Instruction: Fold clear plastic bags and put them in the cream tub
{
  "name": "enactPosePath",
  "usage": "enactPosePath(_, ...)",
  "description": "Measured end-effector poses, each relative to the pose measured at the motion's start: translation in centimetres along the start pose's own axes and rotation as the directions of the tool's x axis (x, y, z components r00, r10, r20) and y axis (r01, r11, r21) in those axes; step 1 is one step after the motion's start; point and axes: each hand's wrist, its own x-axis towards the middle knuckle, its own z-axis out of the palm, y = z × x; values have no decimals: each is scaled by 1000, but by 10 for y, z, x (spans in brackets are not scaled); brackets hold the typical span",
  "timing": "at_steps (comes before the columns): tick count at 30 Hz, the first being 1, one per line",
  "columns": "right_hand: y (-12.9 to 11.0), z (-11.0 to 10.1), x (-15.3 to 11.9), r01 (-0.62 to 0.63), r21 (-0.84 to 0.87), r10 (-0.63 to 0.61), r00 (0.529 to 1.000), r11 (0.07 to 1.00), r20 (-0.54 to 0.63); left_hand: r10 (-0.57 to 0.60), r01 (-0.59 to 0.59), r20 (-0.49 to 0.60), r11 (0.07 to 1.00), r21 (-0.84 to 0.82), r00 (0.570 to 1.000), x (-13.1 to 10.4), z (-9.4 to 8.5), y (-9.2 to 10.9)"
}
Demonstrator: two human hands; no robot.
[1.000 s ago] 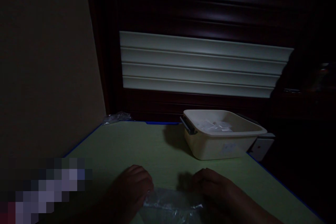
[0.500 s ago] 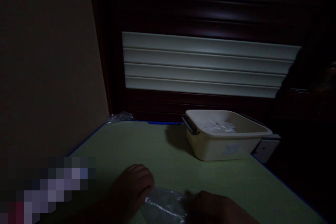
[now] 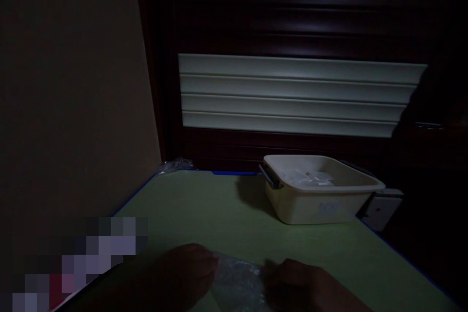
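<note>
Clear plastic bag point(image 3: 238, 280), six o'clock, gripped by left hand point(image 3: 190, 273); right hand point(image 3: 298, 280) blurred, grip untellable; could be creased by uneven pull.

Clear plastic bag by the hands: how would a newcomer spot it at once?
Find the green tabletop, then look to its near side. The clear bag spans the gap between the left hand and right hand. Other clear plastic sits inside the cream bin and at the far left corner; only this piece is between the hands.
</note>
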Motion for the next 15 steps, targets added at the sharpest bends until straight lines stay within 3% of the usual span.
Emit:
enactPosePath(4, -21, -32, 7, -84, 133, 81, 996, 988, 29, 33, -32, -105, 999, 19, 994, -5, 3, -2)
enactPosePath(6, -28, -37, 16, -119, 99, 117, 993, 988, 22, 9, -7, -109, 1000, 23, 994, -5, 3, 1)
enactPosePath(12, -34, -10, 53, -16, -57, 18, 999, 998, 38, -117, 115, -74, 993, -27, 990, -6, 11, 8)
enactPosePath(15, -35, -2, 59, -17, -117, 27, 996, 993, 80, -83, 85, -77, 996, 26, 994, -6, 11, 6)
